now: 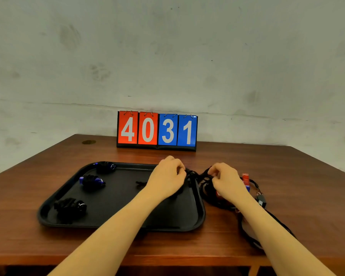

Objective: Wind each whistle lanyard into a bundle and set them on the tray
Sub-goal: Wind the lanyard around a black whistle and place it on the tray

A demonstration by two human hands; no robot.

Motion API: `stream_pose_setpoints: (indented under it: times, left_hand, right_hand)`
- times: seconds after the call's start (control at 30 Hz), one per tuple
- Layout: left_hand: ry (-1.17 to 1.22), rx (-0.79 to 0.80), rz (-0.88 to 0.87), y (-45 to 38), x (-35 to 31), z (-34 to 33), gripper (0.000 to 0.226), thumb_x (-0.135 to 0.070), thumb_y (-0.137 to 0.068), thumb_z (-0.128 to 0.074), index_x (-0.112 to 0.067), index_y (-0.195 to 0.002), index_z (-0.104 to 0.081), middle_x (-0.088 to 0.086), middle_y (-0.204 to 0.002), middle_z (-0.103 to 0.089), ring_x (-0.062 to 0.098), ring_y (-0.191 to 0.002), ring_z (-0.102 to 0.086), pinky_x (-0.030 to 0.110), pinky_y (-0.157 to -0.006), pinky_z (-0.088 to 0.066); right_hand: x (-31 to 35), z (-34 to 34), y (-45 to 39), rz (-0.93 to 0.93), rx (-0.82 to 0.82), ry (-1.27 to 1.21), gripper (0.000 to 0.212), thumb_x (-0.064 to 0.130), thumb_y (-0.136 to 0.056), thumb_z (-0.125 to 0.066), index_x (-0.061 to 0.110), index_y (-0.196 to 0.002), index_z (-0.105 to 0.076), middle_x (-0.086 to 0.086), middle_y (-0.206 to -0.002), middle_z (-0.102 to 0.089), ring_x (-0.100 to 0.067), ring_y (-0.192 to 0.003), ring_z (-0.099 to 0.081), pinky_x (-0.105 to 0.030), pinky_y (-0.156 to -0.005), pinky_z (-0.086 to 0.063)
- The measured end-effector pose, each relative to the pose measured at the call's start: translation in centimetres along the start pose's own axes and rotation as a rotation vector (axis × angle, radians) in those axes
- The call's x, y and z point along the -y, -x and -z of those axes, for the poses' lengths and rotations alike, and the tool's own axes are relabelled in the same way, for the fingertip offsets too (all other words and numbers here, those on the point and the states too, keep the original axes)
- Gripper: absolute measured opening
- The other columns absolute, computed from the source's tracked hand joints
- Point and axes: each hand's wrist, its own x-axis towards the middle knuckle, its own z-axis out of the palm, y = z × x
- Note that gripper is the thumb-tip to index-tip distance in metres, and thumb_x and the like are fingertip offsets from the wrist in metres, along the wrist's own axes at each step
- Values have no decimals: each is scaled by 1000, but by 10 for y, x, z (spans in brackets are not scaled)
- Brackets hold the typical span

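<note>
Brown wooden table [287, 176] against a scuffed grey wall [167, 56]; each hand's grip, left hand [165, 178] and right hand [226, 179], pinches black lanyard cord [195, 176].

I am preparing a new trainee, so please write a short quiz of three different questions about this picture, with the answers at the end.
1. True or false: the black tray lies to the right of the loose lanyard pile.
2. How many wound bundles lie plainly on the left part of the tray? A) one B) three C) five
3. Fill in: the scoreboard at the table's far edge reads ____.

Key
1. False: the tray is to the left of the pile.
2. B: far bundle, middle bundle, near bundle.
3. 4031. Meanwhile the left hand and right hand pinch a black cord with curled fingers.
</note>
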Motion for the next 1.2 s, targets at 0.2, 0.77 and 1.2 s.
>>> stream_pose_setpoints:
  times: [0.2, 0.77, 1.2]
  left_hand:
    - [-70, 158, -85, -11, -10, -31, 23, -21, -92, -50, -17, -112, -61, 1, -113, -58, 19, -107, -50, 36, -98, -40]
    - [-193, 123, -89, -19, -20, -58, 16, -20, -91, -51, -19, -103, -61, -2, -104, -65, 19, -105, -49, 32, -96, -25]
    - [-137, 132, -57, -12, -15, -23, 39, -11, -87, -53, -22, -124, -50, -2, -116, -53, 15, -108, -49, 34, -102, -30]
  right_hand:
    - [-17, 0, -1, -18, 111, 40, 30, 10, -82, -59, 17, -109, -51, 1, -107, -54, -13, -88, -57, -28, -76, -50]
    - [-22, 1, 9, 8, 146, 239, 35, 33, -87, -55, 19, -119, -57, 2, -117, -61, -18, -109, -55, -36, -100, -37]
    - [3, 6, 7, 72, -208, -263, 16, 17, -84, -65, 22, -96, -57, 15, -86, -58, 2, -80, -55, -11, -70, -42]
